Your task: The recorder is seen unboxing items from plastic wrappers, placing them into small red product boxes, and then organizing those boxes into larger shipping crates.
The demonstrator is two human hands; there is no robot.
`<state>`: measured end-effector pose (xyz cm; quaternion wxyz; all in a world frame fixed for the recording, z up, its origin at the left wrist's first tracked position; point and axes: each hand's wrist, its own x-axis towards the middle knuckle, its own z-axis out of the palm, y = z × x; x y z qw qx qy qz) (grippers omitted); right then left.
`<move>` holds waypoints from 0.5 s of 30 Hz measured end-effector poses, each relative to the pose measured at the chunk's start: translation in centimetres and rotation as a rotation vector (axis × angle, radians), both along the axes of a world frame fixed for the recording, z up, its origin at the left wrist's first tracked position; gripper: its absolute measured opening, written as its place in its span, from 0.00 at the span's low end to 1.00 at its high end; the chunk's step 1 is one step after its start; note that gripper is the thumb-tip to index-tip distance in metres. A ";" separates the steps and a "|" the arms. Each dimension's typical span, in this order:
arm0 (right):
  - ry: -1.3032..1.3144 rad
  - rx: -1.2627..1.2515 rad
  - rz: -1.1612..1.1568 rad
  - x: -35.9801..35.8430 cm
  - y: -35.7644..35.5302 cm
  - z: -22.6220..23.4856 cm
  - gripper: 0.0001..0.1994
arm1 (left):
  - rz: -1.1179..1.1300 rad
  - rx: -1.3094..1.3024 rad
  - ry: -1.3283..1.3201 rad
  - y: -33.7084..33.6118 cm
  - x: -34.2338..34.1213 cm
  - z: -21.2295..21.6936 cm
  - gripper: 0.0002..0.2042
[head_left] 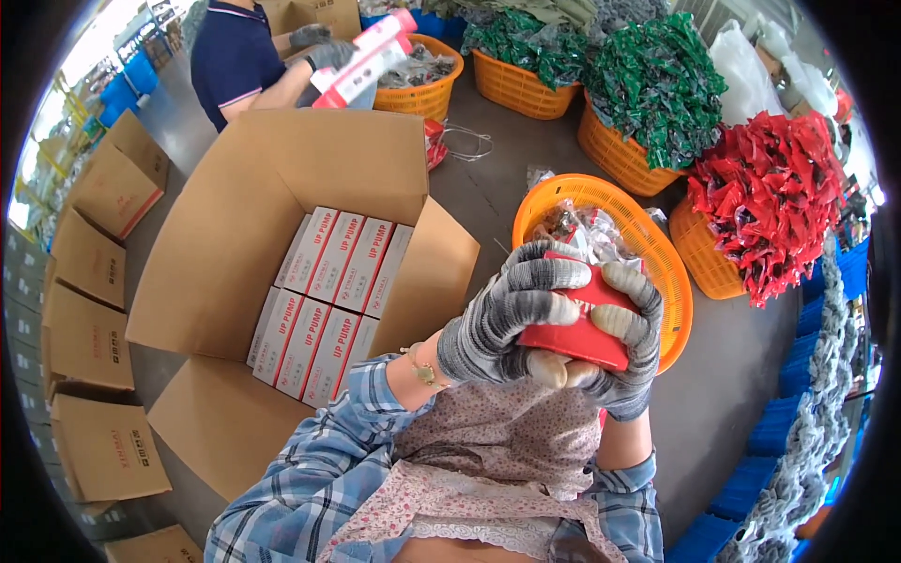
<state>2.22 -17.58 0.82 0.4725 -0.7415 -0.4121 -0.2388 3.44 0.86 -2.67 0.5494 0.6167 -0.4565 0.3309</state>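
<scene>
Both of my hands, in grey striped gloves, grip a red box in front of my chest. My left hand wraps it from the left, fingers bent over its top. From the right, my right hand closes round the same box, fingertips pressing on its face. The gloves hide much of the box. Left of my hands, a large open carton holds two rows of upright white boxes with red lettering. Just behind my hands is an orange basket containing clear and silvery plastic bags.
Orange baskets of green packets and red packets stand at the far right. Closed cartons line the left. A co-worker at the far left holds white-and-red boxes. Blue bins run along the right edge.
</scene>
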 end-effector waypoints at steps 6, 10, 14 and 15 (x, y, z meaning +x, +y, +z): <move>0.038 0.091 0.046 -0.5 1.0 0.6 0.32 | -0.104 -0.201 0.027 -0.2 0.2 1.0 0.30; 0.146 0.241 0.087 -0.9 1.5 0.8 0.28 | -0.066 -0.217 0.031 -0.6 -0.1 0.7 0.26; 0.134 0.242 0.015 -1.0 1.7 0.8 0.24 | -0.012 -0.160 -0.039 -0.1 0.5 0.4 0.22; 0.111 0.212 -0.013 -1.0 1.7 0.8 0.22 | 0.003 -0.133 -0.079 -0.1 0.6 0.4 0.20</move>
